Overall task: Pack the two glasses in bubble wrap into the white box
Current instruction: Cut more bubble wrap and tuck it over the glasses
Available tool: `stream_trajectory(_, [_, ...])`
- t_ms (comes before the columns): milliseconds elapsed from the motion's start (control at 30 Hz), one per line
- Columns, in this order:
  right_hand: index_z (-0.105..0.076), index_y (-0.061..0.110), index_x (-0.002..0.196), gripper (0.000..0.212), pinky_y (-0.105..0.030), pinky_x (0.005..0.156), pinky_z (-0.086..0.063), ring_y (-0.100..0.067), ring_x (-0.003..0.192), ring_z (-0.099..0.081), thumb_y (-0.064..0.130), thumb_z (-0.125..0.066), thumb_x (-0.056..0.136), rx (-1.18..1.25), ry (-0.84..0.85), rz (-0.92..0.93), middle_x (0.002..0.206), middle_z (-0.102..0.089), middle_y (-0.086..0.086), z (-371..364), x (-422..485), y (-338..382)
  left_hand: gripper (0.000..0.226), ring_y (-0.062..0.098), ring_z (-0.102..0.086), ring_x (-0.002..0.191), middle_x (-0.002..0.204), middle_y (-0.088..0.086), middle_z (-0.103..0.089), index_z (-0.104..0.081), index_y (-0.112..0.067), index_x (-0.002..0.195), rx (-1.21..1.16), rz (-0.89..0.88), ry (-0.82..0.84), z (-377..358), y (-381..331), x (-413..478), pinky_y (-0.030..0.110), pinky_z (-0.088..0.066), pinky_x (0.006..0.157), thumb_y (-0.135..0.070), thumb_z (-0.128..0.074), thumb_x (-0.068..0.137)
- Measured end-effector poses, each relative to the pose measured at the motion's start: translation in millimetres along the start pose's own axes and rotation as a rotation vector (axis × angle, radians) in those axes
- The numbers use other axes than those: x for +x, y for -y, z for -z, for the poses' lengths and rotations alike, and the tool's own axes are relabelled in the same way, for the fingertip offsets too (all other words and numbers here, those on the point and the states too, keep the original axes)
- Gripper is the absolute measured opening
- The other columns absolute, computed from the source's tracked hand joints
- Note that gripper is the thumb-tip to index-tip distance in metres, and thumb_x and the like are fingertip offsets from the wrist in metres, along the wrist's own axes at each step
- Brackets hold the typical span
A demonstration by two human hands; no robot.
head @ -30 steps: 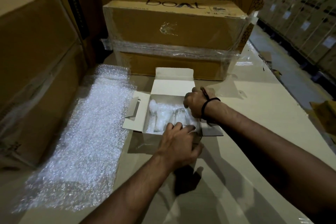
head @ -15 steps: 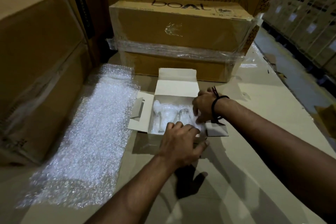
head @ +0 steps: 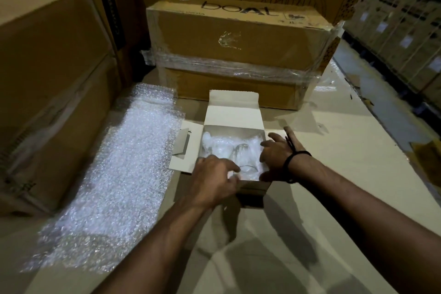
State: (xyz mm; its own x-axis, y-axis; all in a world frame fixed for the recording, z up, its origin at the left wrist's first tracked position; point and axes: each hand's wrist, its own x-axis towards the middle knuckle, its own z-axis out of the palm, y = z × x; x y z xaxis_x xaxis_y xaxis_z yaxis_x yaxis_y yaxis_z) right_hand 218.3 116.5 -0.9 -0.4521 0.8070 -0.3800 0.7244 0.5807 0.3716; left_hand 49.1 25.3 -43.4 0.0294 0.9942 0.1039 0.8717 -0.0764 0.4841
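Both glasses (head: 241, 157) already lie inside the white box (head: 235, 116), bedded in bubble wrap (head: 229, 143); tucking the wrap and closing the flaps remain. The left hand (head: 214, 181) rests at the near edge, fingers curled, apparently pinching wrap or a glass rim. Right of the box, the right hand (head: 276, 154) spreads open against its wall, gripping nothing. A spare sheet (head: 119, 174) lies left.

The white box (head: 233, 112) sits open, lid flap raised at 12 o'clock. Two clear glasses (head: 241, 153) lie inside it on bubble wrap (head: 217, 142).
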Motion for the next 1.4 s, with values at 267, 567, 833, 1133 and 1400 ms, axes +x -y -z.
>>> stream_trajectory(267, [-0.056,0.03,0.127,0.05,-0.06,0.111,0.011,-0.024,0.147,-0.002,0.061,-0.046,0.089,0.073,0.041,-0.005,0.155,-0.026,0.003,2,-12,11,0.051,0.02,-0.044,0.117,0.134,-0.008,-0.059,-0.064,-0.03,0.126,0.087,-0.089,0.112,0,3,55,0.045,-0.033,0.1,-0.005,-0.047,0.084])
stream_trajectory(567, [-0.042,0.044,0.137,0.041,-0.063,0.111,0.012,-0.022,0.148,-0.003,0.031,-0.035,0.099,0.001,-0.001,0.088,0.157,-0.023,0.01,-10,-48,10,0.052,0.024,-0.039,0.119,0.15,-0.009,-0.043,-0.042,-0.037,0.144,0.514,-0.399,0.251,-6,-16,111,0.04,-0.031,0.092,-0.011,-0.04,0.099])
stream_trajectory(833, [-0.04,0.037,0.14,0.043,-0.066,0.105,0.019,-0.031,0.147,0.004,0.029,-0.042,0.098,-0.097,0.09,0.092,0.156,-0.024,0.007,-13,-32,17,0.041,0.023,-0.038,0.118,0.138,-0.006,-0.055,-0.045,-0.04,0.142,0.766,-0.532,0.339,-15,-14,129,0.038,-0.031,0.088,-0.031,-0.045,0.102])
stream_trajectory(1133, [-0.035,0.049,0.139,0.052,-0.065,0.108,0.015,-0.031,0.145,-0.005,0.02,-0.042,0.097,0.045,0.014,0.043,0.149,-0.031,0.007,-18,-38,19,0.041,0.023,-0.045,0.129,0.144,-0.009,-0.051,-0.051,-0.038,0.137,0.697,-0.494,0.376,-13,1,129,0.039,-0.035,0.1,-0.024,-0.053,0.099])
stream_trajectory(1400, [-0.047,0.048,0.131,0.052,-0.06,0.112,0.005,-0.025,0.143,-0.015,0.014,-0.042,0.092,0.152,0.06,0.052,0.147,-0.036,0.013,-1,-33,2,0.051,0.022,-0.048,0.12,0.137,-0.003,-0.058,-0.05,-0.031,0.14,0.371,-0.34,0.205,9,-2,112,0.039,-0.031,0.097,-0.022,-0.052,0.089])
